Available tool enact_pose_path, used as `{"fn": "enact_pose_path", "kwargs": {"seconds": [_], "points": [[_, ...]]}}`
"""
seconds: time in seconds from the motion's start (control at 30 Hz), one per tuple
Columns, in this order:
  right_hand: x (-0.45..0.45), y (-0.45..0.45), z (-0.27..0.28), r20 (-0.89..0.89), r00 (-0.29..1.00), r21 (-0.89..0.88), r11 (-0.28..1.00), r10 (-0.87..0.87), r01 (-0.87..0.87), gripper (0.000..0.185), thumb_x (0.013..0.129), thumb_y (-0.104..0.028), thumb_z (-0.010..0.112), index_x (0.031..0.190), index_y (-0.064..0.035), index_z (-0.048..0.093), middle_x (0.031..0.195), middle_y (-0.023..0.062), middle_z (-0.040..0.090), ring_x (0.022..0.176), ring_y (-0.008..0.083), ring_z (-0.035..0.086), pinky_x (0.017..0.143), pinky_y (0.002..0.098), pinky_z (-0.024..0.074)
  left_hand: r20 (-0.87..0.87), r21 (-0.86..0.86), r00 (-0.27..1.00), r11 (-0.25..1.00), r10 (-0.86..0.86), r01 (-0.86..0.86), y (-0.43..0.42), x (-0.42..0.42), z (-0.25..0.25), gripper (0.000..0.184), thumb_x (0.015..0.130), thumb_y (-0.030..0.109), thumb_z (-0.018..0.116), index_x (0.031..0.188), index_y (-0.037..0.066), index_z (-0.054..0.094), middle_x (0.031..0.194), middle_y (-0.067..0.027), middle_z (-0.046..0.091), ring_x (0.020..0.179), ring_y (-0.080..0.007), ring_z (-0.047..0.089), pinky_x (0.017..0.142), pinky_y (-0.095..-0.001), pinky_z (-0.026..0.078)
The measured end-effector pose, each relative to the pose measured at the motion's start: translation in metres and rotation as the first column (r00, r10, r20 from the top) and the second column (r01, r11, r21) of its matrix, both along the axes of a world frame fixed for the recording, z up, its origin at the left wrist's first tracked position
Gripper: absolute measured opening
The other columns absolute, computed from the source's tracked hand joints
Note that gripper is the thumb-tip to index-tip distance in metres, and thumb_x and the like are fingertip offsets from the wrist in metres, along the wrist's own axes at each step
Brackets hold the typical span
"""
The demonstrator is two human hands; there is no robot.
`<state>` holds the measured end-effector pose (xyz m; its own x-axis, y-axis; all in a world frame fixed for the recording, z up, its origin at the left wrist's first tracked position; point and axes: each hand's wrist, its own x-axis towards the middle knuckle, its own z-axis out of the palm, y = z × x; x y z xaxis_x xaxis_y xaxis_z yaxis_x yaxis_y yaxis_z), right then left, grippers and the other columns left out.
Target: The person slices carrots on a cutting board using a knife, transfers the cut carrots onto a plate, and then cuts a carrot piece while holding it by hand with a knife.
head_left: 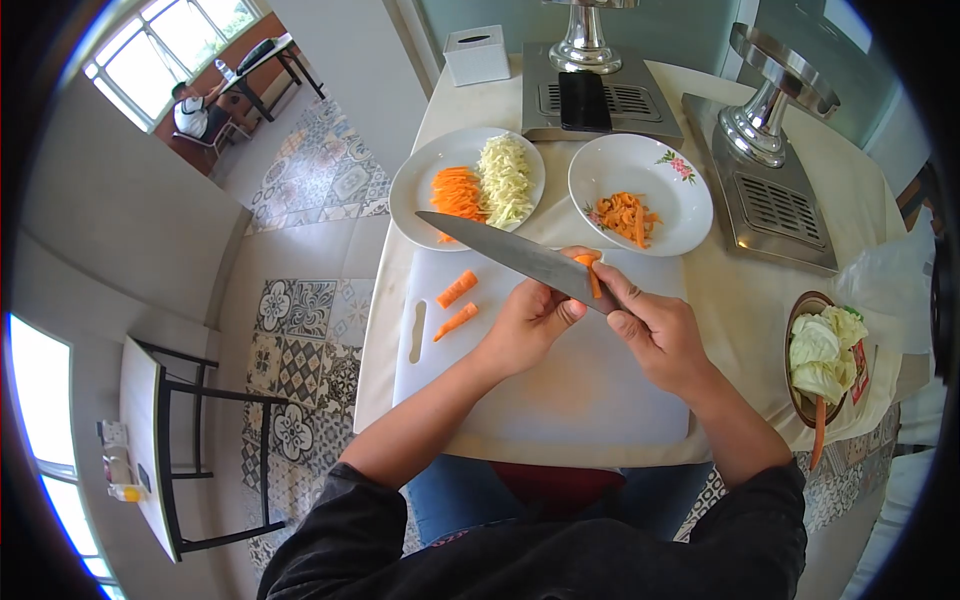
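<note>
My right hand is closed on the handle of a kitchen knife, whose broad blade points up and left over the cutting board. A carrot piece shows against the blade near the handle. My left hand is closed beside it, with a fingertip at the carrot's upper end; the blade hides part of these fingers. Two carrot chunks lie on the white cutting board, left of my hands. Behind the board, a white plate bears shredded carrot and shredded cabbage.
A flowered bowl holds carrot peelings. Metal stands occupy the back and right, with a phone on one. Cabbage leaves fill a brown-rimmed bowl near the right edge. A person sits far away.
</note>
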<state>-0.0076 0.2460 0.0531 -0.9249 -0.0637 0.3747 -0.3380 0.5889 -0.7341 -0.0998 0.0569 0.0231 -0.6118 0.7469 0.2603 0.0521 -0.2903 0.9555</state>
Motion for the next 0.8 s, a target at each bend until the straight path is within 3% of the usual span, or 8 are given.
{"fn": "enact_pose_path", "kwargs": {"seconds": [0.13,0.43,0.8], "points": [[-0.0002,0.0027,-0.0001,-0.047,0.999,0.051,0.999,0.0,0.002,0.051,0.098,-0.034,0.059,0.145,-0.0151,0.051,0.07,0.0092,0.062,0.059,0.0252,0.061,0.059,0.0339,0.0488,-0.018,0.059,0.999,0.998,0.032,-0.031,0.0038,0.0042,0.0027,0.047,0.102,0.009,0.055,0.145,0.002,0.038,0.132,-0.0061,0.05,0.12,-0.0165,0.053,0.101,-0.0339,0.045],[0.0,0.0053,-0.0029,-0.03,1.0,0.106,0.994,-0.009,0.012,0.06,0.096,-0.034,0.061,0.15,-0.0145,0.044,0.065,0.0085,0.058,0.054,0.0241,0.057,0.056,0.034,0.0462,-0.061,-0.017,0.998,1.0,0.009,-0.01,0.0013,0.0038,0.0084,0.045,0.103,0.013,0.054,0.144,0.001,0.04,0.133,-0.0066,0.049,0.119,-0.0154,0.051,0.099,-0.0328,0.046],[0.0005,0.0053,0.0012,-0.019,0.999,0.055,0.998,-0.027,0.028,0.052,0.096,-0.03,0.062,0.145,-0.0154,0.05,0.069,0.0096,0.061,0.059,0.0256,0.062,0.058,0.0343,0.048,-0.031,-0.064,0.999,0.998,-0.023,0.021,0.0023,0.0075,0.0047,0.047,0.103,0.017,0.054,0.144,0.0,0.037,0.128,-0.008,0.053,0.12,-0.0165,0.052,0.103,-0.0343,0.044]]}}
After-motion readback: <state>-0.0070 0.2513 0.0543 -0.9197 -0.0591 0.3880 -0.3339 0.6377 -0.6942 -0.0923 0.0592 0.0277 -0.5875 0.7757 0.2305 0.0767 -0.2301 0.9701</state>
